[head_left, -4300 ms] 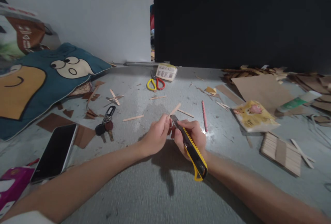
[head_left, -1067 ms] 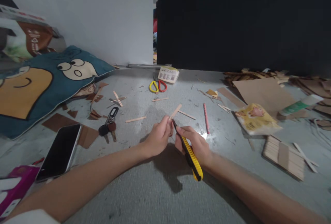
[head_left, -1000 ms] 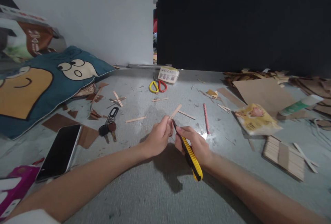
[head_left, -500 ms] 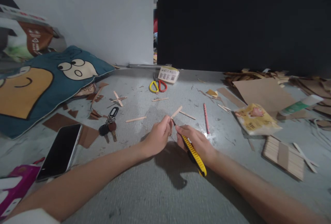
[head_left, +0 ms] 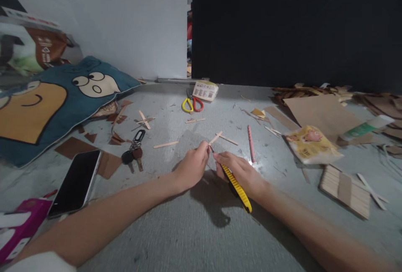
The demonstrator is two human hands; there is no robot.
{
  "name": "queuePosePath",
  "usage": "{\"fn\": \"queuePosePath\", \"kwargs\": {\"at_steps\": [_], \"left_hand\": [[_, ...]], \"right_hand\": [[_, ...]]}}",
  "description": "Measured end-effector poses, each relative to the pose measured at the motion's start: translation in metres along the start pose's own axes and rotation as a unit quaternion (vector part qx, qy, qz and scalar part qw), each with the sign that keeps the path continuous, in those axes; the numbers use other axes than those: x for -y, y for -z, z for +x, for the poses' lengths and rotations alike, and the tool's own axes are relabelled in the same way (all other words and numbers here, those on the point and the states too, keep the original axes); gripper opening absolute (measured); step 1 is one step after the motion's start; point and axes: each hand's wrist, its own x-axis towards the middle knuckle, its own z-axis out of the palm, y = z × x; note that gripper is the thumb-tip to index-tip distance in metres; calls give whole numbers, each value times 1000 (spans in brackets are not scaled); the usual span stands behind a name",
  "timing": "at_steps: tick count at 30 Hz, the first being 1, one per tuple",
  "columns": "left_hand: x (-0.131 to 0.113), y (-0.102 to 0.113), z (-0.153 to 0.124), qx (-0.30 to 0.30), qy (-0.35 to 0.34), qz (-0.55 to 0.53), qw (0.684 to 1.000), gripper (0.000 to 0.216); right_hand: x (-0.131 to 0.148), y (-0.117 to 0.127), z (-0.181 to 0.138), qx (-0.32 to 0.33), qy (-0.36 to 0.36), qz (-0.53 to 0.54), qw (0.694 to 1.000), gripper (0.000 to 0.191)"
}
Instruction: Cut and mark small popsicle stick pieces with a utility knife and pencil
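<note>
My left hand (head_left: 194, 165) pinches a wooden craft stick (head_left: 215, 138), whose free end points up and to the right. My right hand (head_left: 240, 170) is closed around a yellow and black utility knife (head_left: 236, 187). The knife's dark blade meets the stick close to my left fingertips; the exact contact is partly hidden by the fingers. Another craft stick (head_left: 229, 140) lies on the table just behind my hands. A single flat stick (head_left: 166, 144) rests to the left, and a pink striped pencil (head_left: 251, 143) lies to the right.
Scissors (head_left: 192, 105) with yellow and red handles lie at the back beside a small packet (head_left: 204, 91). Keys (head_left: 135, 155), a phone (head_left: 75, 183) and a teal cushion (head_left: 75, 96) are left. Right are a yellow packet (head_left: 312, 144), bundled sticks (head_left: 344, 191) and a glue stick (head_left: 367, 127).
The stick's free end sits slightly lower than before, and both hands keep their grips. The whole view has shifted a little.
</note>
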Motion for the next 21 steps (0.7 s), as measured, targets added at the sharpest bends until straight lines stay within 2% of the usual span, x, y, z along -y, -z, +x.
{"fn": "queuePosePath", "kwargs": {"at_steps": [4, 6, 13, 18, 21], "left_hand": [[4, -6, 4, -5, 20, -100, 995, 29], [5, -7, 5, -7, 26, -122, 992, 32], [-2, 2, 0, -5, 14, 11, 1000, 15], [3, -2, 3, -13, 4, -33, 999, 26], [7, -3, 4, -17, -25, -34, 999, 23]], "right_hand": [[4, -3, -2, 36, -107, 97, 989, 28], [5, -4, -2, 43, -131, 110, 984, 27], [6, 1, 1, 44, -46, 19, 998, 38], [5, -4, 2, 57, -2, -65, 996, 37], [5, -7, 0, 60, 31, -146, 987, 38]]}}
